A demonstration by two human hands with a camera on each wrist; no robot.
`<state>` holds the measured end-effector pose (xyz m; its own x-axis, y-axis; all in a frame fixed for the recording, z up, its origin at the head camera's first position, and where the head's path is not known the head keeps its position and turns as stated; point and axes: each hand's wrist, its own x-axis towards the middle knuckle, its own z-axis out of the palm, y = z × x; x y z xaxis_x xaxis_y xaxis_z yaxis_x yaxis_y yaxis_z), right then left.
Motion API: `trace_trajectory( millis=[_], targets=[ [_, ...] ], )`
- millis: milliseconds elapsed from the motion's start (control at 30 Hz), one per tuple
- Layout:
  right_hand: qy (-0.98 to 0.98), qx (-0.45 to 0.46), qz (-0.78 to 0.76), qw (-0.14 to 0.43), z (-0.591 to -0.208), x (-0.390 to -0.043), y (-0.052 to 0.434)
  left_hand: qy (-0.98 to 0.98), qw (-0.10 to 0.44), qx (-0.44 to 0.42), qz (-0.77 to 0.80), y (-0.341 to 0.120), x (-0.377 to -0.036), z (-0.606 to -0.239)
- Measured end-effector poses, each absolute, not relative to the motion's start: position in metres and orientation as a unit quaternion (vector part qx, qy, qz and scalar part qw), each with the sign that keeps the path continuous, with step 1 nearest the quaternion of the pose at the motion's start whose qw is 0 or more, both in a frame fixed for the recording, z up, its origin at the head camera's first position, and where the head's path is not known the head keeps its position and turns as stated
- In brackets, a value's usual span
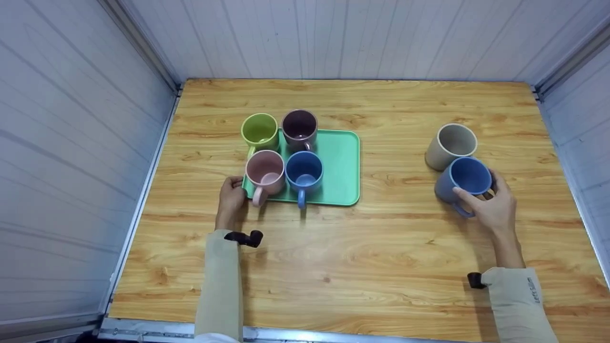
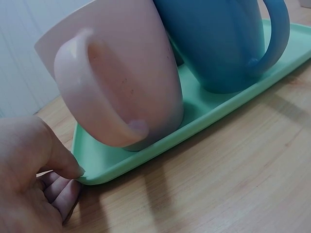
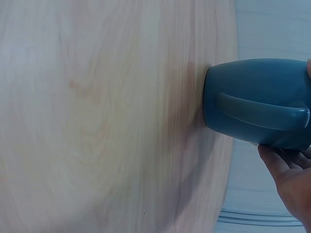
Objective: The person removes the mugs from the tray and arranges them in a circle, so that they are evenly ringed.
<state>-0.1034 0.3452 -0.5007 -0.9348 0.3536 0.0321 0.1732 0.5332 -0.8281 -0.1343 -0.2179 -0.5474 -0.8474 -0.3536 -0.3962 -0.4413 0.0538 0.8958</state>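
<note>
Right hand (image 1: 493, 205) curls round the slate-blue mug's (image 1: 463, 183) rim near the table's (image 1: 381, 257) right edge, touching a beige mug (image 1: 450, 145). Ceramic, I'd guess: stiff, weighty, chippable, best gripped by handle. Left hand (image 1: 232, 193) pinches the green tray's (image 1: 340, 164) near-left corner.

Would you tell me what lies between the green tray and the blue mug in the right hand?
Only bare table between tray and mug, per the head view.
</note>
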Motion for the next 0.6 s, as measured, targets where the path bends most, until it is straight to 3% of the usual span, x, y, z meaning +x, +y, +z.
trace_trajectory(
  millis=[600],
  targets=[
    [-0.871, -0.153, 0.462, 0.069, -0.499, -0.106, 0.358, 0.719, 0.023, -0.269, 0.640, -0.217, -0.134, -0.549]
  ],
)
